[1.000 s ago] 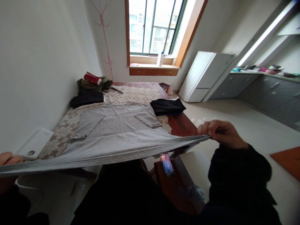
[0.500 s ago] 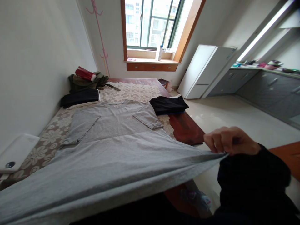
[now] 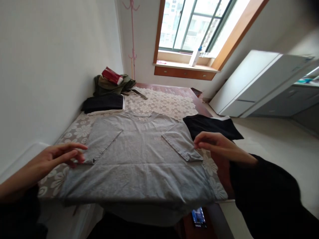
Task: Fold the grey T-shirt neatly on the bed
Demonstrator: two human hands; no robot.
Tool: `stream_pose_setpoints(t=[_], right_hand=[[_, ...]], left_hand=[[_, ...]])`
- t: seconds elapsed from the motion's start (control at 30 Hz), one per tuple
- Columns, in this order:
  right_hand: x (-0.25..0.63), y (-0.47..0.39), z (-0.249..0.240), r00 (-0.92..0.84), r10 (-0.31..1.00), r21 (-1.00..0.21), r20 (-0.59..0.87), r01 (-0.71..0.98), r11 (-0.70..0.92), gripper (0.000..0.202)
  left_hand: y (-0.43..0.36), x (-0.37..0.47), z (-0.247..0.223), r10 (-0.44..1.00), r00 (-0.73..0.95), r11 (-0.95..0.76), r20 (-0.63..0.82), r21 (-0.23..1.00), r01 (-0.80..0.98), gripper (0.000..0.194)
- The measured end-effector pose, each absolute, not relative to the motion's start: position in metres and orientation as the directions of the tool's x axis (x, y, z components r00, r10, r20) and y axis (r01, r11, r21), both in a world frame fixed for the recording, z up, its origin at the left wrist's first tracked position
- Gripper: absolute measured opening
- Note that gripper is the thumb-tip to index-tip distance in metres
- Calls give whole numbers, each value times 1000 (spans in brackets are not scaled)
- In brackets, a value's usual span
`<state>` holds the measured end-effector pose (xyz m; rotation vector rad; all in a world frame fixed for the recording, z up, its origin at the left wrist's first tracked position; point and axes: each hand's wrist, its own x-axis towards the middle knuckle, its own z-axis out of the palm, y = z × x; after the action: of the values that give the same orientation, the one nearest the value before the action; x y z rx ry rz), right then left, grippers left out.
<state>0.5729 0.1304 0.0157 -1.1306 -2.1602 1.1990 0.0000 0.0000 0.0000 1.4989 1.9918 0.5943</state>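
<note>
the left hand is open, fingers spread, holding nothing, just beside the left sleeve of the grey t-shirt (spread flat on the floral tablecloth). the right hand hovers loosely open and empty over the right sleeve, near a folded black garment.

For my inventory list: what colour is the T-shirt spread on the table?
Plain light grey; the T-shirt shows best in the head view.

A lived-in home: lace-covered table under a window (white fridge alongside).
</note>
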Motion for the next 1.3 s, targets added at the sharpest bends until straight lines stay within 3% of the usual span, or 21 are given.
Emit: stream_pose_setpoints(t=[0.07,0.17,0.3,0.4,0.53,0.7,0.9,1.03,1.13,1.23,1.3], right_hand=[[544,177,2,-612,791,-770,3,504,392,43],[513,244,-21,-591,806,-516,36,680,521,31],[499,308,-53,-429,903,-135,23,894,428,33],[507,332,-74,-350,935,-13,-53,937,350,29],[522,347,-92,-341,936,-84,-89,939,334,23],[530,358,-97,-432,898,-120,-83,899,422,25],[528,360,-104,-427,897,-122,-111,902,414,23],[525,357,-104,-418,904,-111,-90,906,408,24],[526,354,-94,-396,918,-144,5,908,392,28],[523,351,-86,-342,938,-124,62,929,348,28],[518,349,-87,-309,951,-73,23,948,309,25]], left_hand=[[43,6,-7,965,-106,244,-239,679,693,76],[104,3,-22,983,-129,177,-128,518,837,68],[163,-27,-53,979,-203,200,-20,280,939,70],[188,-53,-78,968,-249,240,15,211,948,71],[205,-71,-97,960,-270,238,77,282,929,61],[216,-75,-100,954,-298,268,26,367,891,45],[224,-77,-98,953,-301,267,-33,561,784,53],[221,-75,-96,954,-300,248,-3,571,782,55],[217,-75,-89,932,-359,265,54,573,775,54],[217,-74,-83,931,-359,277,68,509,815,51],[218,-71,-84,937,-344,277,63,468,839,48]])
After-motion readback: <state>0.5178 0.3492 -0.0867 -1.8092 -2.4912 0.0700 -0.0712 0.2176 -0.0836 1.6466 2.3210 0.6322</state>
